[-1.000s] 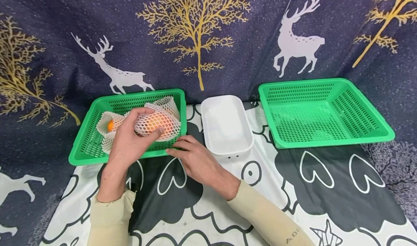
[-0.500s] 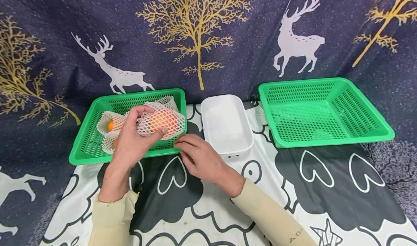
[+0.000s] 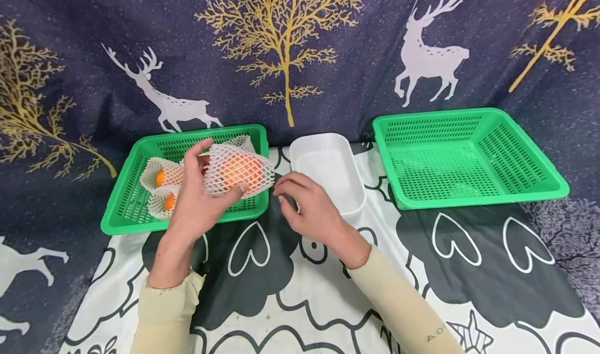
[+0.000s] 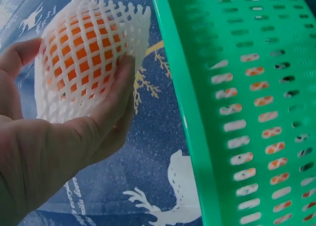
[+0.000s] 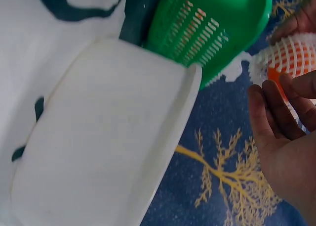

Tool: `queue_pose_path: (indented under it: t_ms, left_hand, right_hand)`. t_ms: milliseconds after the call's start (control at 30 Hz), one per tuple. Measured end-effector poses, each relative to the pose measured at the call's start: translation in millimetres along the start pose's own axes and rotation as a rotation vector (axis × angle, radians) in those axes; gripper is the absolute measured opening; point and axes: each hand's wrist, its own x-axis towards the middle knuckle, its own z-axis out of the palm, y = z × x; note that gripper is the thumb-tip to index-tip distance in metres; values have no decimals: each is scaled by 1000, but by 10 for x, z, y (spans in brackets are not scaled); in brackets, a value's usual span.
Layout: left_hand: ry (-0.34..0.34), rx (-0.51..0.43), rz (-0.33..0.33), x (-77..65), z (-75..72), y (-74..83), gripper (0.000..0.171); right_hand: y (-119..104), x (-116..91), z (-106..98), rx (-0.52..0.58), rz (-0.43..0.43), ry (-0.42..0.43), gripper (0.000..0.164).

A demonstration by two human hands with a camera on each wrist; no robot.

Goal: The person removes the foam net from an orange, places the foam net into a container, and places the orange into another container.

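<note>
In my left hand (image 3: pixel 199 203) I hold an orange (image 4: pixel 81 50) wrapped in a white foam net sleeve, thumb on its near side and fingers behind. It is up over the right part of the left green basket (image 3: pixel 119 208). My right hand (image 3: pixel 316 208) is just right of that basket, fingers loosely bent, fingertips right by the narrow end of the foam net (image 3: pixel 268 174). In the right wrist view a bit of bare orange shows at the sleeve's end beside these fingers. More netted oranges (image 3: pixel 170 202) lie in the left basket, partly behind my left hand.
A white rectangular tray (image 3: pixel 358 200) stands right of the left basket, partly behind my right hand. Farther right is a second green basket (image 3: pixel 473 200). A dark curtain (image 3: pixel 337 99) with deer and trees hangs behind the patterned tablecloth (image 3: pixel 323 296).
My left hand has lifted the netted orange up and slightly right within the basket area. My right hand has moved from the basket's front rim up and right, towards the net's end.
</note>
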Motion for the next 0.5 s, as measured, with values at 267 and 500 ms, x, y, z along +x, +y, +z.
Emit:
queue_pose_path:
  t_ms: [267, 500]
  left_hand:
    - [-57, -46, 59, -7, 88, 32, 93]
    - [-122, -146, 105, -55, 203, 45, 74]
  right_hand:
    - [50, 25, -225, 46, 39, 61, 14]
    - [53, 34, -425, 140, 18, 136, 13]
